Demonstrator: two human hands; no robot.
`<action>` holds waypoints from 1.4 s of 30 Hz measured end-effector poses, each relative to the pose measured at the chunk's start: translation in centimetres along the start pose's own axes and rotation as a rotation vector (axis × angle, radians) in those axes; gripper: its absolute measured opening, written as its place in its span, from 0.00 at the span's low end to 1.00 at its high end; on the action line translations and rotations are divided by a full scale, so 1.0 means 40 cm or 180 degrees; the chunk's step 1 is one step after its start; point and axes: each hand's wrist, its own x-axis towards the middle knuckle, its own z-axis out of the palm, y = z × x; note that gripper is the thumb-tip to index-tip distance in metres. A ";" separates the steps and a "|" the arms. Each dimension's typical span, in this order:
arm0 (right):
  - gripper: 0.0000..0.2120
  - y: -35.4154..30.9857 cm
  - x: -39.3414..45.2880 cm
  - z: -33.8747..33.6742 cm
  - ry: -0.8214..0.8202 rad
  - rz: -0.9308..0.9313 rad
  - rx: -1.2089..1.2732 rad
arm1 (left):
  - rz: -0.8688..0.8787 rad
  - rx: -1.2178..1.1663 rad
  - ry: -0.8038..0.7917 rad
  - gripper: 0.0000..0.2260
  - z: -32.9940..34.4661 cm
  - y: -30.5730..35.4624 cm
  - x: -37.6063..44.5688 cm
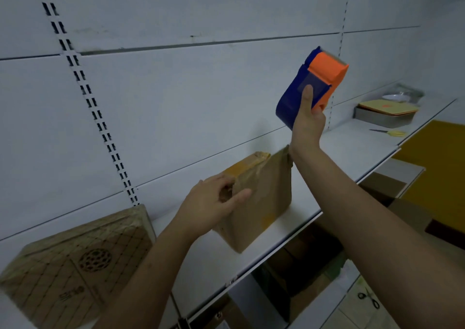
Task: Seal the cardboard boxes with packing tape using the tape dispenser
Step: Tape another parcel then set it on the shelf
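Cardboard is seen nearest of all: a flat, grid-printed box (75,263) lies at the left end of the white shelf (221,260), covered in a glossy wrinkled film, so it is judged to be already wrapped or taped, though no seam can be checked from here.

Further along the shelf a smaller brown box (261,198) is stood on its side, slightly tilted. It is held at its near upper corner by the left hand (214,203), the fingers curled over the top edge and the thumb laid across the front face. Yellowish tape is visible along its top and in a patch low on the front, and the surface is creased as if by clear tape, so sealing of this box is judged to be partly or largely done. Whether every seam is closed cannot be told, since the far sides are hidden.

Above and behind it the tape dispenser (312,84), blue with an orange cover, is gripped by the right hand (308,122), thumb pressed up its face, and is raised well clear of the box. No strip of tape is seen running between the two.

Farthest off, a metal tray (385,120) and yellow-handled scissors (392,133) are left on the shelf.
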 end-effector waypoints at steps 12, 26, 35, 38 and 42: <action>0.17 0.024 -0.022 -0.038 -0.0476 0.0417 -0.0200 | -0.0246 -0.0310 0.1018 0.25 0.081 -0.062 0.034; 0.16 0.037 -0.105 -0.036 -0.1394 0.0943 -0.1030 | 0.0335 0.1371 0.0295 0.36 0.085 -0.015 -0.007; 0.14 -0.062 -0.152 -0.157 -0.1034 0.1224 -0.0638 | -0.0247 0.2002 0.0779 0.33 0.155 0.081 0.039; 0.24 -0.086 -0.148 -0.228 -0.1205 0.1757 -0.0696 | 0.0171 0.0762 0.0681 0.21 0.119 0.105 0.037; 0.31 -0.130 -0.155 -0.297 -0.1465 0.2066 -0.1146 | 0.0321 -0.0473 0.0346 0.13 0.065 0.098 0.030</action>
